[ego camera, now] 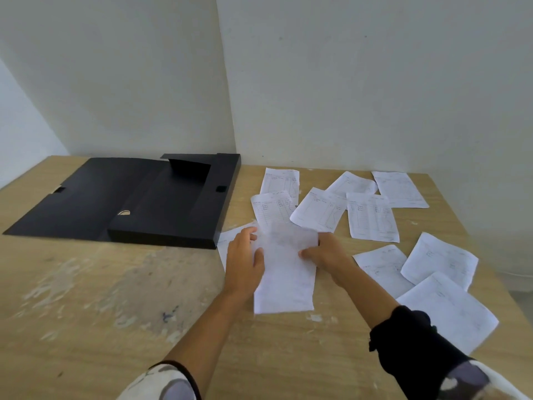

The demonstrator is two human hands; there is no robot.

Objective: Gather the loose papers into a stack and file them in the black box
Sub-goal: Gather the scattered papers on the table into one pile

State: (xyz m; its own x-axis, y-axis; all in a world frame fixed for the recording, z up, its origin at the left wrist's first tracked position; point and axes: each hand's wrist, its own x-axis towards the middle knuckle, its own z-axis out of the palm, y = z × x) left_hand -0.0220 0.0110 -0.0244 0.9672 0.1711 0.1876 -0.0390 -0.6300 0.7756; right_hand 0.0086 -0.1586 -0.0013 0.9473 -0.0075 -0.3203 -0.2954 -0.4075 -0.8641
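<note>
One black box [173, 203] lies open on one wooden table [86, 298], its lid flap spread flat to the left. Two hands are in view, one left hand [243, 264] and one right hand [326, 252], and each forearm ends in one pushed-up sleeve. The loose papers number eleven by my count: five printed sheets [372, 217] fanned behind the hands, three more sheets [441, 261] at the right edge, one blurred sheet [285, 272] between the hands, one partly hidden sheet [227, 241] under the left hand, and one at the far right corner [401, 189]. The blurred one may be more than a single sheet.
</note>
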